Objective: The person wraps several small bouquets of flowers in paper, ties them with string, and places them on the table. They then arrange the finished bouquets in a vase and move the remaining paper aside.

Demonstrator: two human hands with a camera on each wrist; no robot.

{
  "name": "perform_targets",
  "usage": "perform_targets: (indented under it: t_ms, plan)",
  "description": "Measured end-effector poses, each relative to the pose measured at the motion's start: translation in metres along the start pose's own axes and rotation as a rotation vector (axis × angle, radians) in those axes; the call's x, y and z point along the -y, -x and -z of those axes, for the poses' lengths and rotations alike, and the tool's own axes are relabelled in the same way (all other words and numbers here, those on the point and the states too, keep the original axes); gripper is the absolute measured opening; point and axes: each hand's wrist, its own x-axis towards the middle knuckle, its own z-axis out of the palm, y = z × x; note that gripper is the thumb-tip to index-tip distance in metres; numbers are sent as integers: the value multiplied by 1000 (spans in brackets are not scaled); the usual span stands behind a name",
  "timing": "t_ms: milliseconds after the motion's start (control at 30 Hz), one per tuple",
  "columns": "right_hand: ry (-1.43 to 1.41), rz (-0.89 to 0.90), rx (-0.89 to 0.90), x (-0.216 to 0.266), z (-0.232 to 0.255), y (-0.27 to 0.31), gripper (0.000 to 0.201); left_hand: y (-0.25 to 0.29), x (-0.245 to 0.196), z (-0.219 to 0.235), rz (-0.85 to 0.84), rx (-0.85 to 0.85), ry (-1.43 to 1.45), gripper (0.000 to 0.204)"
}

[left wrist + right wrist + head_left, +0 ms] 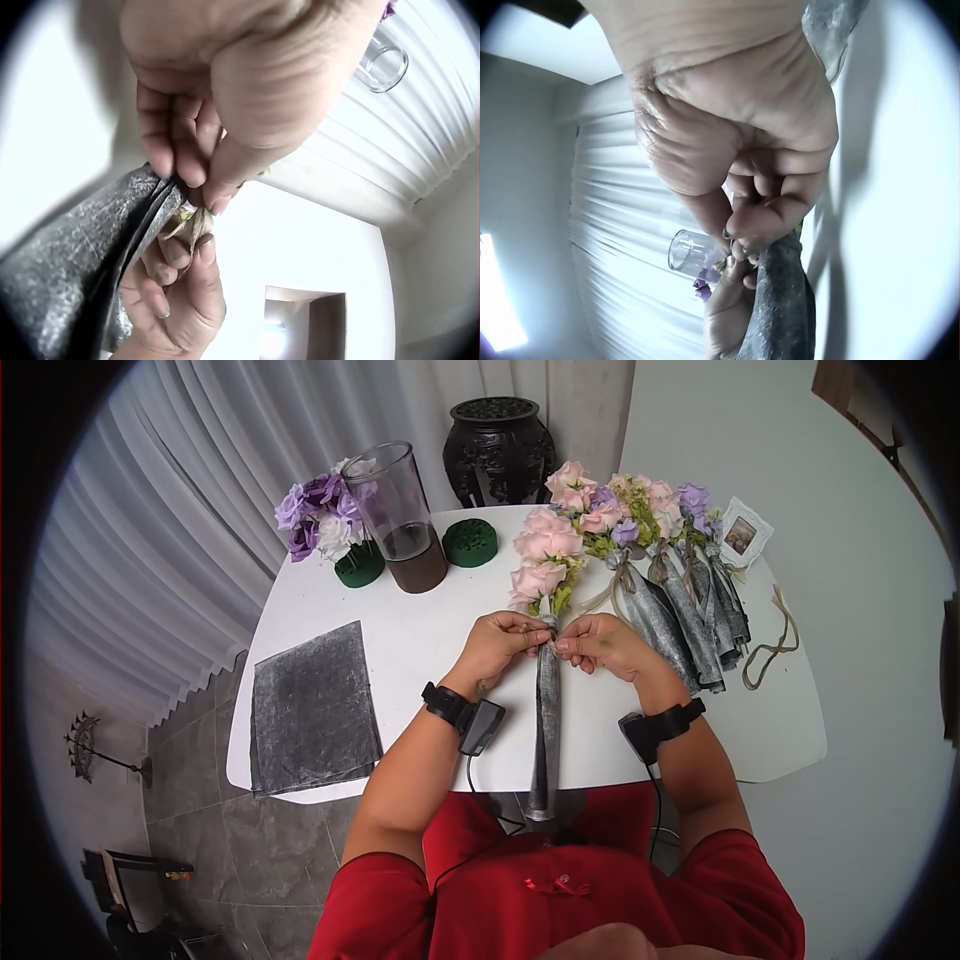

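A bouquet of pale pink roses (549, 535) with green sprigs lies upright on the table, its stems wrapped in a long roll of dark grey paper (546, 720) that reaches past the table's front edge. At the wrapping's neck, a beige raffia ribbon (199, 225) is gathered in a small bunch. My left hand (497, 648) pinches the ribbon between thumb and fingertips, from the left side. From the right, my right hand (605, 645) pinches it too, thumb against index finger. The fingertips of both hands nearly meet, partly hiding the knot area in the right wrist view.
Several wrapped bouquets (655, 625) lie at the right, near a loose ribbon (772, 650) and a small white picture frame (745, 532). Dark paper sheets (312, 710) lie at the left. Behind stand a glass vase (400, 515), green foam blocks (470, 543) and purple-white flowers (325, 515).
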Motion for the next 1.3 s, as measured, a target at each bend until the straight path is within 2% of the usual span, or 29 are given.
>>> perform_targets:
  t_ms: [67, 133, 167, 200, 267, 300, 367, 433, 533, 600, 667, 800, 933, 1000, 1033, 1100, 1133, 1200, 1233, 1300]
  plan:
    - [85, -20, -16, -1, 7, -1, 16, -1, 3, 2, -10, 15, -71, 15]
    - [171, -36, -30, -3, 6, -3, 16, -2, 7, 3, -149, 13, -406, 13]
    - [225, 87, -145, -5, 1, -5, 15, -2, 9, 4, -147, 14, -408, 13]
    - [279, 210, -260, -7, -3, -7, 15, 2, 5, 0, -244, 23, -571, 12]
    - [260, 254, -191, -21, -2, -16, 15, 4, 4, -1, -453, 30, -784, 11]
    - [244, 298, -123, -24, -3, -17, 15, 5, 3, -2, -451, 32, -785, 11]
    - [298, 293, -146, -26, -2, -19, 15, 7, 0, -4, -610, 34, -864, 10]
    - [352, 287, -168, -25, -4, -18, 15, 6, 2, -2, -642, 17, -890, 11]
    - [295, 184, -162, -24, -9, -19, 17, 5, 3, -3, -716, -31, -991, 14]
    - [153, 209, -147, -27, -12, -22, 19, 5, 4, -5, -758, -58, -1064, 17]
    - [127, 209, -111, -28, -7, -24, 20, 5, 5, -7, -938, -120, -1208, 21]
    - [30, 184, -49, -22, -7, -22, 21, 11, 2, -12, -1003, -172, -1269, 22]
    - [52, 215, -86, -22, -9, -20, 18, 11, 3, -13, -1052, -199, -1211, 22]
    - [81, 329, -67, -25, -7, -21, 13, 10, 2, -12, -1070, -194, -1199, 22]
    - [80, 331, -72, -27, -4, -21, 13, 10, 1, -11, -1054, -172, -1190, 23]
    - [293, 384, -141, -29, 0, -22, 7, 8, 0, -11, -1041, -147, -1177, 23]
    - [295, 383, -144, -27, 1, -20, 7, 7, 0, -11, -1002, -126, -1151, 23]
    - [588, 479, -238, -21, -3, -15, 10, 6, 1, -12, -960, -106, -1124, 22]
    - [587, 477, -237, -12, -6, -11, 10, 5, 3, -13, -926, -90, -1096, 21]
    - [955, 645, -351, 3, -11, -4, 15, 3, 5, -13, -888, -78, -1070, 20]
